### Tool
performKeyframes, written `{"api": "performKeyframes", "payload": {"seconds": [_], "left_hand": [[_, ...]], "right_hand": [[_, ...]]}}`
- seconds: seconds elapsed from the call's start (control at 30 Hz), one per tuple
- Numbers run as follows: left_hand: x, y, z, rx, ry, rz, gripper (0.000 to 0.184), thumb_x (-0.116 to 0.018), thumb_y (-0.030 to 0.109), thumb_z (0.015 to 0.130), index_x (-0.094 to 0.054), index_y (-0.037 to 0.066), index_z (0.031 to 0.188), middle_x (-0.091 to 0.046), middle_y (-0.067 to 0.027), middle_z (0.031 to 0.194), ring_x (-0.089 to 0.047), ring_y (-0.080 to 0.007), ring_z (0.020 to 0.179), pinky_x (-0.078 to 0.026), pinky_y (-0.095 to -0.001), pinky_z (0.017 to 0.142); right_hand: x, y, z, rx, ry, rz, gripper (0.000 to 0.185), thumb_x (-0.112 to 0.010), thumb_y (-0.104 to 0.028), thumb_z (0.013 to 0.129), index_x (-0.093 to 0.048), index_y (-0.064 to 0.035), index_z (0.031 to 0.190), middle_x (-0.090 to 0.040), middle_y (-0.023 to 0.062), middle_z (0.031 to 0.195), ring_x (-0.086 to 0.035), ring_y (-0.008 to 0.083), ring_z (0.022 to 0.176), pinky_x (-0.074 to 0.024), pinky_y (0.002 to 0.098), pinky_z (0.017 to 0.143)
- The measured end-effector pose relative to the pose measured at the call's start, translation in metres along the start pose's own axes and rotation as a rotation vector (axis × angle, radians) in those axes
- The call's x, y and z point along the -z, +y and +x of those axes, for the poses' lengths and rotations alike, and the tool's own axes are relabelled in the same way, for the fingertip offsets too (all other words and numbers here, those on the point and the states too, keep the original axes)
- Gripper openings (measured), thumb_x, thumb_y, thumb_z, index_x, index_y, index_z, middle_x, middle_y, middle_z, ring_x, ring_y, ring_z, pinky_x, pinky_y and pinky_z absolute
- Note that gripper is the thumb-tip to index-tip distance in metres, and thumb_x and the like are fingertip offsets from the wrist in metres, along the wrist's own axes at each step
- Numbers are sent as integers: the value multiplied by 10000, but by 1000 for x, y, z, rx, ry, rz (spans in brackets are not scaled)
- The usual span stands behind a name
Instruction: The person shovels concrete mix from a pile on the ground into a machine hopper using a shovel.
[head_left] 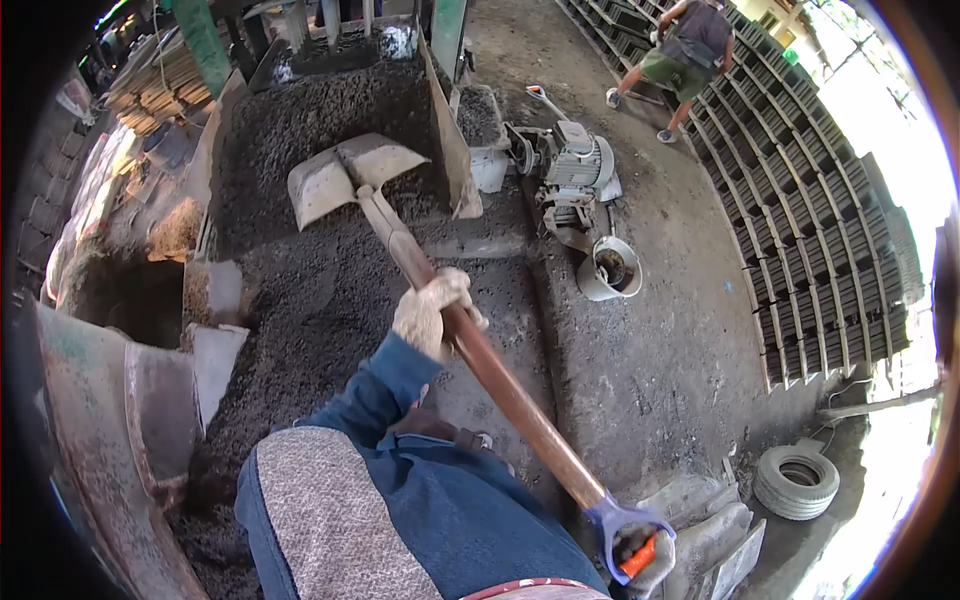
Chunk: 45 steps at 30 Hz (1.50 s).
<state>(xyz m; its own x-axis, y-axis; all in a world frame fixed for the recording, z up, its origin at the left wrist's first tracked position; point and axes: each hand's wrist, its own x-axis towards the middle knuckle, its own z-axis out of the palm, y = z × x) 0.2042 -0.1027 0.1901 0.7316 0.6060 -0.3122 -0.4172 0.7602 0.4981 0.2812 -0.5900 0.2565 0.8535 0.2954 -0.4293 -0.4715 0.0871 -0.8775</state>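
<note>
A shovel (pixel 510 395) slants across the view, its wooden shaft running from upper left to lower right. My left hand (pixel 437 310), in a pale glove, is wrapped round the upper shaft near the blade. At the bottom right my right hand (pixel 650 570), gloved too, closes on the purple D-shaped handle with its orange grip. The metal blade (pixel 325 185) is turned over, its back facing up, above dark granular material (pixel 300 110) in a metal-sided trough (pixel 452 140). More dark material (pixel 320 320) lies on the floor below the trough.
Right of the trough stand a motor (pixel 580 165) and a white bucket (pixel 610 268). Racks of stacked blocks (pixel 800 220) line the right side, with a person (pixel 690 60) bending beside them. A tyre (pixel 796 482) lies lower right; a rusty metal drum (pixel 85 400) is at left.
</note>
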Motion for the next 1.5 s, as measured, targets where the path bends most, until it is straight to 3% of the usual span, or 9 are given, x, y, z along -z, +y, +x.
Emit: {"api": "performKeyframes", "payload": {"seconds": [0.2, 0.37, 0.47, 0.7, 0.8, 0.93, 1.17, 1.3, 1.5], "left_hand": [[43, 58, 54, 9, 32, -163, 295, -679, 122, 854, -541, 110, 1115, -654, -73, 802, -681, -277, 668, -589, -548, 726], [77, 98, 112, 61, 77, -41, 209, -666, 137, 860, -565, 100, 1038, -613, -65, 774, -652, -291, 668, -579, -564, 730], [83, 130, 149, 17, 22, 58, 203, -675, 147, 847, -572, 92, 1013, -595, -78, 774, -626, -291, 638, -578, -563, 715], [110, 218, 243, -241, 165, 300, 179, -664, 206, 857, -557, 68, 899, -556, -86, 724, -584, -266, 612, -581, -491, 685], [77, 199, 193, -165, 234, 263, 236, -620, 134, 859, -543, 83, 1076, -547, -101, 698, -556, -255, 585, -566, -525, 708], [44, 115, 110, 34, 133, 38, 253, -554, 58, 888, -506, 86, 1135, -583, -98, 754, -609, -313, 640, -536, -587, 714], [12, -13, 9, 322, -345, -74, 92, -628, 112, 871, -571, 90, 801, -627, -112, 800, -667, -363, 854, -516, -564, 885], [-4, -59, -39, 405, -324, -56, 112, -640, 145, 878, -584, 120, 785, -643, -124, 829, -666, -377, 869, -505, -565, 901], [47, -65, 2, 273, -112, -12, 111, -632, 175, 900, -609, 69, 880, -650, -129, 792, -666, -367, 782, -542, -554, 796]], "right_hand": [[-81, -7, -2, -90, 122, 63, 209, -606, -240, 841, -628, -35, 876, -594, 91, 650, -562, 226, 557, -449, 363, 516], [-148, 10, 24, -176, 92, 136, 205, -668, -130, 796, -671, -48, 984, -625, 78, 692, -593, 224, 603, -469, 375, 545], [-186, 44, 52, 94, 136, -65, 302, -577, -263, 872, -611, 29, 802, -583, 131, 625, -545, 224, 473, -448, 325, 429], [-325, 60, 72, -57, -173, 82, 147, -617, -145, 939, -646, -4, 967, -647, 102, 793, -633, 209, 684, -531, 332, 627], [-285, 51, 67, 13, -308, -18, 160, -596, -155, 897, -623, -1, 931, -643, 105, 798, -626, 195, 655, -525, 328, 596], [-154, 62, 64, 124, -70, -35, 149, -595, -157, 845, -623, -11, 860, -629, 95, 726, -594, 164, 588, -495, 326, 525], [11, 99, 19, 54, 288, -78, 142, -628, -128, 798, -656, -34, 900, -647, 59, 747, -623, 176, 623, -524, 313, 570], [110, 113, -28, -2, 377, -36, 168, -644, -120, 781, -668, -42, 929, -662, 42, 806, -650, 179, 709, -544, 305, 645], [115, 127, -44, 16, 273, 3, 210, -647, -133, 783, -667, -38, 968, -668, 49, 931, -627, 164, 791, -510, 308, 768]]}}
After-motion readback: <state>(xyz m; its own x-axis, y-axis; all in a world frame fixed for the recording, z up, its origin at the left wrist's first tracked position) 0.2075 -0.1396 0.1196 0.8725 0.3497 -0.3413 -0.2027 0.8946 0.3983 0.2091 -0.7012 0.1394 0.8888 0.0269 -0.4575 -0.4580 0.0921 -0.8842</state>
